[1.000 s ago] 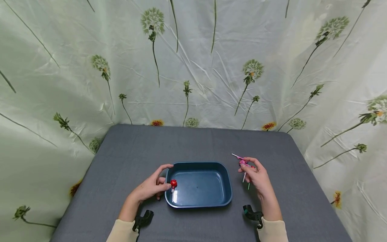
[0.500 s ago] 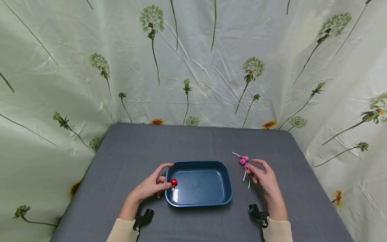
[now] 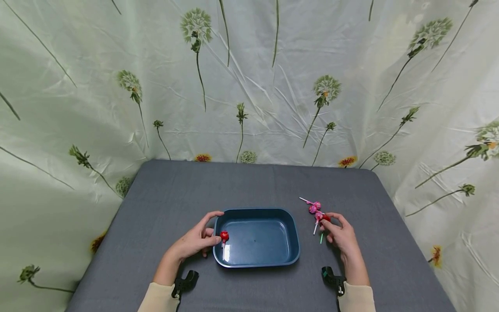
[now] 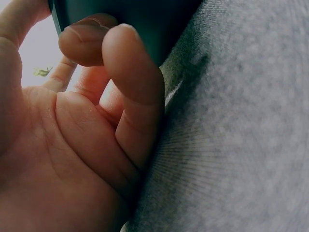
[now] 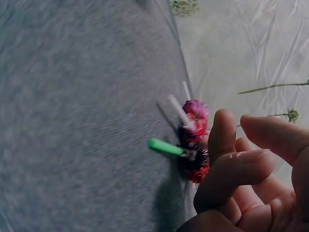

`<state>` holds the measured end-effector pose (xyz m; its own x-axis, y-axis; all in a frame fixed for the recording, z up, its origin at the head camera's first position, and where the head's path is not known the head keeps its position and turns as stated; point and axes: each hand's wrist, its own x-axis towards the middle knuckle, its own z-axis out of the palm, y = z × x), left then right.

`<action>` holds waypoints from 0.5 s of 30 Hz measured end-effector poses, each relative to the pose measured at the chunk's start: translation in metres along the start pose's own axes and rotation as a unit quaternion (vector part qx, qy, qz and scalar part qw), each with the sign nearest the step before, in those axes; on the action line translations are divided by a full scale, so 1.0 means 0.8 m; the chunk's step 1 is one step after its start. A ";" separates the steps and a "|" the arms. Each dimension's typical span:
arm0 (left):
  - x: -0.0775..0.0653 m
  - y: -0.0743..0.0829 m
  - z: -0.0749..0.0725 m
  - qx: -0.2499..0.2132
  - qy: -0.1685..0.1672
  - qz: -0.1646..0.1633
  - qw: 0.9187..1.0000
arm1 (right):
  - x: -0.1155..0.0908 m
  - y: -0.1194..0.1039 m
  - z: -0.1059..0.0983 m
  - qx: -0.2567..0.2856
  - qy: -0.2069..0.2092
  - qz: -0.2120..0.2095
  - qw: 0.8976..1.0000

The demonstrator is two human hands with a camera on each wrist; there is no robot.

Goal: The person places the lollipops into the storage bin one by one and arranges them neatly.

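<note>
In the head view my left hand (image 3: 196, 236) grips the left side of a dark blue tray (image 3: 255, 265), thumb over its rim and index finger at the far corner. A red lollipop (image 3: 224, 235) lies inside the tray near that thumb. To the right of the tray, my right hand (image 3: 343, 236) reaches over a small cluster of lollipops, thumb and index finger apart around a red lollipop (image 3: 325, 218). The right wrist view shows a gap between those fingertips, with the green stick (image 5: 165, 147) pointing away. Pink lollipops (image 3: 313, 209) with white sticks lie just beyond.
A grey cloth covers the table (image 3: 249, 184). Behind it and at both sides hangs a pale curtain (image 3: 273, 95) printed with dandelions. Black wrist mounts (image 3: 185, 284) sit on both wrists.
My right hand draws back from the pink lollipops toward the right and nearer, and its fingers come down around the red one. The left hand and tray stay put.
</note>
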<state>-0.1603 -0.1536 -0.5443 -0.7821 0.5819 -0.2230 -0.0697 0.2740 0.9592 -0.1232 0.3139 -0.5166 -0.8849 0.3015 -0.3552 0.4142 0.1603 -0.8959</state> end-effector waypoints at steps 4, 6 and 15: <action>0.000 0.001 0.001 -0.003 0.001 -0.004 1.000 | 0.002 0.004 0.002 -0.006 0.009 -0.001 1.000; 0.000 0.001 0.001 -0.003 0.003 -0.005 1.000 | 0.003 0.005 0.002 -0.010 0.015 -0.001 1.000; -0.001 0.001 0.001 -0.002 0.002 -0.004 1.000 | 0.009 0.010 0.003 -0.042 0.026 -0.002 0.999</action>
<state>-0.1595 -0.1534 -0.5436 -0.7839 0.5768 -0.2297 -0.0780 0.2755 0.9581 -0.1271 0.3150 -0.5268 -0.8752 0.3486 -0.3354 0.4291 0.2391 -0.8710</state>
